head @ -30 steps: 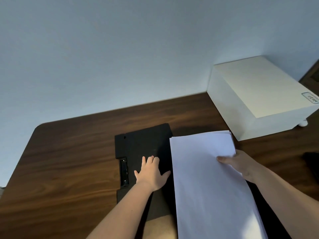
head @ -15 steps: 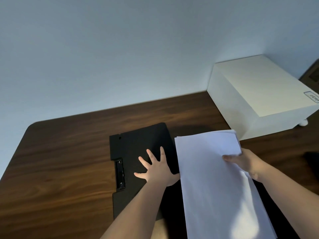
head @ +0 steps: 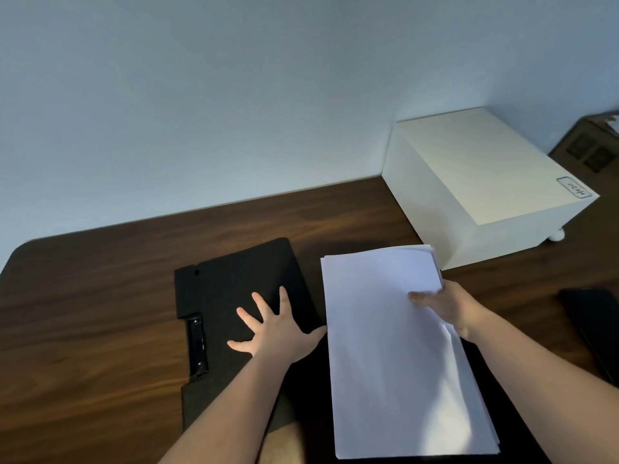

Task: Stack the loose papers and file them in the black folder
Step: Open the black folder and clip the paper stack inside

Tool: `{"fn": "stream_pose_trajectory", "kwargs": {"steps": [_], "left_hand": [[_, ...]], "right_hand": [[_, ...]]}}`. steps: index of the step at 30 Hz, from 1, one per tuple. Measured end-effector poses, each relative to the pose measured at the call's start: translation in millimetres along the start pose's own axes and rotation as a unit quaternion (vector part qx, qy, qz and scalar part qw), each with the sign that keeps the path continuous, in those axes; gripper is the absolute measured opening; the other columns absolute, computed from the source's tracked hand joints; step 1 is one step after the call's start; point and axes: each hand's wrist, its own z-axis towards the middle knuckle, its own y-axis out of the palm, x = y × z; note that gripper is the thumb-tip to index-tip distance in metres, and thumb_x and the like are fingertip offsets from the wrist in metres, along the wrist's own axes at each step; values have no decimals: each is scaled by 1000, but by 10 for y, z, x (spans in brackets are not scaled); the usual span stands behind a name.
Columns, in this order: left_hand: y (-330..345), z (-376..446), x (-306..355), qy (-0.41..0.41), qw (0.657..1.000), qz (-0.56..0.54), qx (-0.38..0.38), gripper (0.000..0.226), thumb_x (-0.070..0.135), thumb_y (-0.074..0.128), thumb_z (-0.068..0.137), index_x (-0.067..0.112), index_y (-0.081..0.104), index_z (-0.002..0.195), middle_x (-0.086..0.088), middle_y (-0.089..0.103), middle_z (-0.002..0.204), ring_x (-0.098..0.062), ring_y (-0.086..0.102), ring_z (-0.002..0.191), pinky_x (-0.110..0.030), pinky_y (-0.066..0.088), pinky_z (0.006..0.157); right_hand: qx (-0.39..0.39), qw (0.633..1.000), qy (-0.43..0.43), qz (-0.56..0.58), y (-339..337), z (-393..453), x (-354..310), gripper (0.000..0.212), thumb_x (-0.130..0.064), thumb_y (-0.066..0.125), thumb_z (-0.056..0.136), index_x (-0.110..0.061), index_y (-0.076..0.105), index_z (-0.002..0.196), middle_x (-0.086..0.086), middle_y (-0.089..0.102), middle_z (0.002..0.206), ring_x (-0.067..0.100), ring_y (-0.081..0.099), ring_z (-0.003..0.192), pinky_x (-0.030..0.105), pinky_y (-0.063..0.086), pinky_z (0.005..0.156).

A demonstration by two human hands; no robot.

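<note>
The black folder [head: 231, 289] lies open on the dark wooden desk [head: 100, 313], its metal clip [head: 197, 346] at the left edge. My left hand [head: 278, 333] rests flat on the folder's left flap, fingers spread, holding nothing. A stack of white papers [head: 395, 356] lies over the folder's right half, its sheets roughly aligned and slightly fanned at the far right corner. My right hand [head: 445, 306] grips the stack at its right edge, thumb on top and fingers beneath.
A white box [head: 475, 189] with a small label stands at the back right, close to the papers' far corner. A flat black object [head: 593, 329] lies at the desk's right edge. A pale wall runs behind the desk.
My left hand has spread its fingers and slid slightly right on the flap. The paper stack and my right hand have shifted a little to the right, away from the flap.
</note>
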Motion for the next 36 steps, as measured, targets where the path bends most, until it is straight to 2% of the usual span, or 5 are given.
{"fn": "stream_pose_trajectory", "kwargs": {"steps": [9,27,32,35,36], "left_hand": [[-62,26,-5,-2,1000,-15,-8,103,47,56,75,38,-11,153,-8,-19,163,-44,-19,147,-76,11,107],[-92,-8,122,-11,999,22,-24,108,57,58,78,23,-9,155,-17,-15,163,-50,-9,147,-68,16,112],[-254,-21,146,20,999,33,-38,83,41,45,89,6,9,155,-24,9,162,-45,27,144,-51,36,112],[-457,-48,119,77,997,29,-11,33,27,41,92,4,62,103,-15,66,113,-27,64,95,-33,51,70],[-528,-66,112,93,995,30,-6,25,24,41,92,9,57,78,-7,64,86,-23,62,80,-30,47,61]], "right_hand": [[-20,1000,-11,-16,228,66,-34,45,-17,75,80,-2,62,121,15,68,114,36,65,103,47,52,94],[-15,1000,-9,18,44,63,-47,37,-1,72,80,1,63,116,14,69,100,35,65,94,44,50,91],[-18,1000,6,19,38,52,-56,36,-6,73,81,0,63,115,19,68,111,40,65,103,52,50,96],[-22,1000,9,11,56,39,-63,39,-10,74,80,0,63,116,19,68,112,39,65,103,54,50,97],[-26,1000,13,6,67,32,-72,40,-12,75,80,-1,63,116,18,68,112,39,64,104,54,49,97]]}}
